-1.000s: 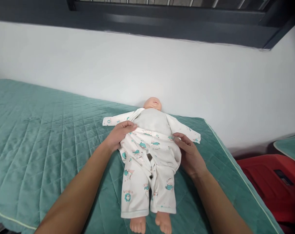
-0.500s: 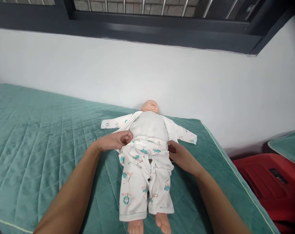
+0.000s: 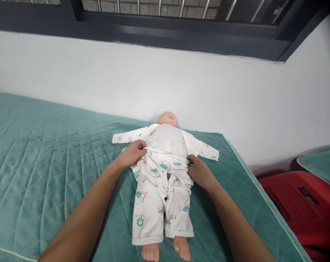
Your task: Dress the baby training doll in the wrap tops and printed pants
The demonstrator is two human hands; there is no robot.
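Note:
A baby doll [image 3: 167, 118] lies on its back, head toward the wall and bare feet toward me. White printed pants [image 3: 148, 198] cover its legs, with the waistband across the lower belly. Its matching shirt [image 3: 204, 148] is spread open, baring the pale grey torso [image 3: 167, 140]. My left hand [image 3: 133, 153] pinches the waistband at the doll's hip on the left of the view. At the opposite hip, my right hand [image 3: 199, 170] has its fingers closed on the waistband's other side. Some fingertips are hidden by the cloth and the hands.
Under the doll is a green quilted bed cover [image 3: 58, 156] with a light piped edge. A white wall [image 3: 143, 80] rises behind it, below a dark window frame [image 3: 181, 34] with metal bars. On the right stands a red plastic chair [image 3: 298, 203] with green cloth [image 3: 321, 163] over it.
My left hand has moved up and slightly right, raising the pants' waistband on that side. The right hand has shifted slightly up at the other hip.

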